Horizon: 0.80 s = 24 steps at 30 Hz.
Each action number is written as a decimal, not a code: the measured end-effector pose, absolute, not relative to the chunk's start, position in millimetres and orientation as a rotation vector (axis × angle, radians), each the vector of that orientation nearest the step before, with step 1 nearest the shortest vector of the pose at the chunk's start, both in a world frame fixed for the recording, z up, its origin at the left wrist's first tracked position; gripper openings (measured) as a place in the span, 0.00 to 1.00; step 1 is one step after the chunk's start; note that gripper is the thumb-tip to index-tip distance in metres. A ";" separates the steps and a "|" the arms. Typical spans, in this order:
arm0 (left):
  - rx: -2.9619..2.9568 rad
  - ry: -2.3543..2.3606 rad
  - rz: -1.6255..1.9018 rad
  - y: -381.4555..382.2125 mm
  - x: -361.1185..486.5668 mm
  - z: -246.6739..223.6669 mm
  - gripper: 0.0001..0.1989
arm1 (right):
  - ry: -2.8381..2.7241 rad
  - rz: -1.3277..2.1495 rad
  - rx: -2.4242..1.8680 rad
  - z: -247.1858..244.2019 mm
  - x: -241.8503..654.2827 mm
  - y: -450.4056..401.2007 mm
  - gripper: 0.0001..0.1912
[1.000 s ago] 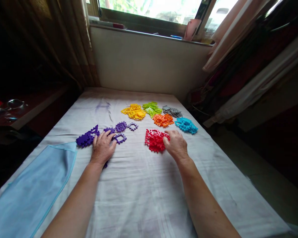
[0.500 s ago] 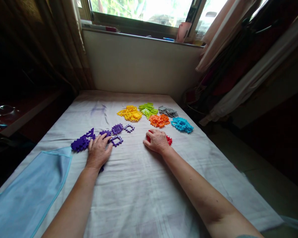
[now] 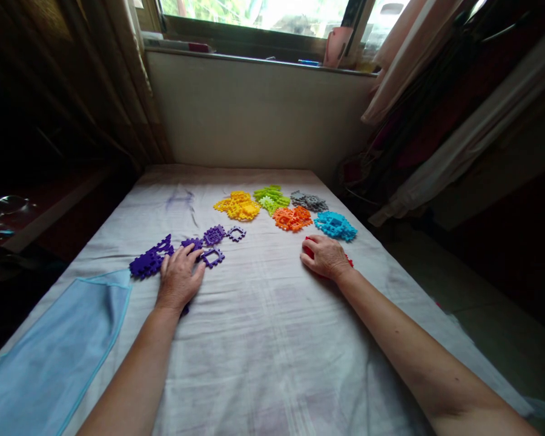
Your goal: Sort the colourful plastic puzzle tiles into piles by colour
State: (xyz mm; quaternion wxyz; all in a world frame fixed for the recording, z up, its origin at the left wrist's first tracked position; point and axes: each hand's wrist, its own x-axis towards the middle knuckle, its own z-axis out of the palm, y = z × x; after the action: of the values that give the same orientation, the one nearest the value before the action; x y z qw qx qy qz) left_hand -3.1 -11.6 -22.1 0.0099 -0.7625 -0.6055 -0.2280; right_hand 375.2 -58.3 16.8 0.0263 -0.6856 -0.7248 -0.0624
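My left hand (image 3: 180,280) rests on the cloth with its fingers spread, partly over purple notched plastic building pieces (image 3: 191,244). More purple pieces (image 3: 148,264) lie heaped at its left, and a square purple frame piece (image 3: 213,258) is by its fingertips. On the right, my right hand (image 3: 324,257) curls its fingers over red notched building pieces (image 3: 309,249). Most of the red pieces are hidden under the palm. Beyond that hand lie blue pieces (image 3: 336,225) and orange pieces (image 3: 293,218).
Yellow (image 3: 237,206), lime green (image 3: 271,199) and grey pieces (image 3: 308,201) form separate piles farther back. A light blue cloth (image 3: 68,345) covers the left front of the sheeted surface (image 3: 254,363). Curtains hang at both sides; a pink cup (image 3: 337,46) stands on the sill.
My right hand has slid to the right, carrying the red pieces along the sheet nearer the blue pile. The left hand stays in place on the purple pieces.
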 end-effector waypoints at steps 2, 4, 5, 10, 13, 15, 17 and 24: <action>-2.376 -1.892 -0.714 -11.8 -2.7 -21.9 0.19 | -2.229 -0.204 -2.133 15.3 385.9 -60.6 0.16; -2.373 -1.893 -0.720 -12.4 -2.2 -21.3 0.19 | -2.215 -0.220 -2.152 13.4 393.4 -62.1 0.16; -2.373 -1.892 -0.725 -12.7 -1.9 -20.9 0.18 | -2.205 -0.235 -2.160 12.2 396.1 -62.7 0.16; -2.390 -1.910 -0.779 -11.2 -2.4 -19.9 0.17 | -2.131 -0.357 -2.174 8.2 399.7 -66.2 0.16; -2.416 -1.928 -0.874 -6.3 -6.5 -18.3 0.16 | -2.091 -0.399 -2.143 13.9 388.4 -65.5 0.18; -2.445 -1.925 -0.939 -1.1 -13.1 -15.1 0.16 | -2.110 -0.368 -2.092 21.1 370.7 -61.1 0.19; -2.459 -1.905 -0.974 5.5 -23.9 -10.2 0.17 | -2.172 -0.275 -2.016 27.9 343.8 -52.5 0.19; -2.104 -2.074 -0.734 28.6 -72.9 -4.2 0.23 | -2.309 0.083 -1.709 28.6 225.0 10.7 0.23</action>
State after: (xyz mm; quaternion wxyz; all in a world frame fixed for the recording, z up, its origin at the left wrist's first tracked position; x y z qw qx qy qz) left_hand -72.9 28.6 -4.2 0.0488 -0.6904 -0.6805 -0.2408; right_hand 225.0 10.7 28.6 0.1333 -0.5894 -0.7963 0.0286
